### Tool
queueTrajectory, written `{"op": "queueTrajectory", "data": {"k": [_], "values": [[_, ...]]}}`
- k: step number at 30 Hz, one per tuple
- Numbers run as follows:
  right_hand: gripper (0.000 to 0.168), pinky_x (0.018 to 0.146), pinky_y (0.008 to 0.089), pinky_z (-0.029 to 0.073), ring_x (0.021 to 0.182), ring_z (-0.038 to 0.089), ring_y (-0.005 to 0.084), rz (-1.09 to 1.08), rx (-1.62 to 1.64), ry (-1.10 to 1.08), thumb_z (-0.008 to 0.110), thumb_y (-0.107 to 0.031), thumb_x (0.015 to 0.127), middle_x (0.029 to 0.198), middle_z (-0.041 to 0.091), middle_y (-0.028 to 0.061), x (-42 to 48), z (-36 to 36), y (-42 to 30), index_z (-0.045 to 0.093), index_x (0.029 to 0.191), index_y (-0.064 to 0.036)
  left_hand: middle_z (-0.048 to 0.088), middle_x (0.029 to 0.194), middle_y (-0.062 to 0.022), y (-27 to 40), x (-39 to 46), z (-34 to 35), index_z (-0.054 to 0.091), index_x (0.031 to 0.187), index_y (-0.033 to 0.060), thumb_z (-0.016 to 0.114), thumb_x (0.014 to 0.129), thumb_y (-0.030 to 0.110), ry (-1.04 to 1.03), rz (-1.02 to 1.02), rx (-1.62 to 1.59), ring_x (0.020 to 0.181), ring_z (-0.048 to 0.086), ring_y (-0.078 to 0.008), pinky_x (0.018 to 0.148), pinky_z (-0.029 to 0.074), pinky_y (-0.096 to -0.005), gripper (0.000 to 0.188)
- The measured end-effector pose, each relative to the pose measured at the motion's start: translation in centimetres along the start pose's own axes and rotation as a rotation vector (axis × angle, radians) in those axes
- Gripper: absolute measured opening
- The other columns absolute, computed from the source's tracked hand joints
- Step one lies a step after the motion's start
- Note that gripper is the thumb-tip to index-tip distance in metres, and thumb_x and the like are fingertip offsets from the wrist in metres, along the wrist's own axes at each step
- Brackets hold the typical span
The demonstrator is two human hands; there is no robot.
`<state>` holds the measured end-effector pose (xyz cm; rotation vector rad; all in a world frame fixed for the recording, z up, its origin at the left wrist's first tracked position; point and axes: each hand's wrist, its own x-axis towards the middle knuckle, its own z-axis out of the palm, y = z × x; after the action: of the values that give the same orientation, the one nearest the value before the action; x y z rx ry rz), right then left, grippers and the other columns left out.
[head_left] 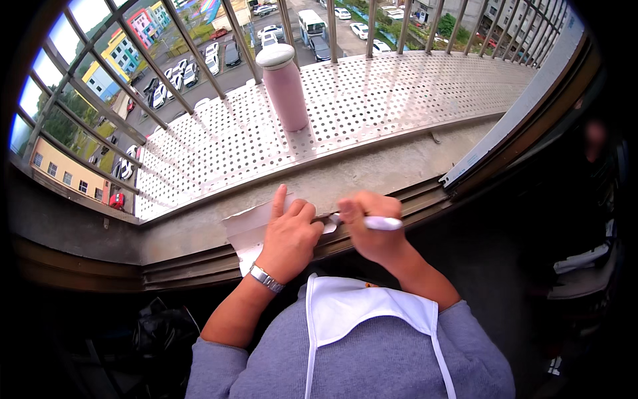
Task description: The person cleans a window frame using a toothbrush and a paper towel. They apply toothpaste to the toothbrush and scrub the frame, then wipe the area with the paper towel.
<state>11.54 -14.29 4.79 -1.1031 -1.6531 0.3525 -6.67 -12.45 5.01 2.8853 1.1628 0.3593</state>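
Observation:
A white sheet of paper or thin card (244, 230) lies across the window sill and the sliding track. My left hand (293, 233) presses on it, index finger stretched out and the other fingers bent; a metal watch is on that wrist. In my right hand (374, 219) is a white and lilac handled tool (383, 223), its tip hidden or blurred, so its kind cannot be told. A small curled piece (331, 225) of the paper shows between the hands. Beyond them, a pink bottle with a white lid (286, 90) stands upright on the perforated metal shelf.
Metal bars (239, 40) rise along the outer edge of the perforated shelf (379, 95), high above parked cars. A window frame edge (513, 109) slants at right. Below the sill, a dark bag-like object (162, 329) is at left; another person (595, 139) is dimly seen at right.

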Motion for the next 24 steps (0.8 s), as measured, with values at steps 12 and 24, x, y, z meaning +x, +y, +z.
{"op": "queueTrajectory", "data": {"k": [12,24], "values": [[0.038,0.050,0.0225,0.046,0.052,0.059,0.0091,0.289,0.315,0.191,0.057,-0.029,0.099,0.066,0.065,0.0068,-3.0,-4.9,2.8,0.060,0.074,0.000,0.052,0.081,-0.0050,0.0,-0.3,0.0,0.063,0.069,0.0088,0.058,0.072,0.005,0.129,0.050,-0.029,0.097,0.057,-0.0223,0.116,0.018,-0.0564,0.007],[0.026,0.045,0.0230,0.040,0.050,0.053,0.0093,0.260,0.379,0.295,0.051,-0.017,0.099,0.067,0.060,0.0068,-6.3,-6.0,6.7,0.057,0.079,-0.001,0.056,0.084,-0.0044,-5.2,-3.0,-4.3,0.072,0.085,0.0117,0.063,0.079,0.007,0.098,-0.219,0.078,0.096,0.057,-0.0251,0.111,0.023,-0.0586,0.012]]}}
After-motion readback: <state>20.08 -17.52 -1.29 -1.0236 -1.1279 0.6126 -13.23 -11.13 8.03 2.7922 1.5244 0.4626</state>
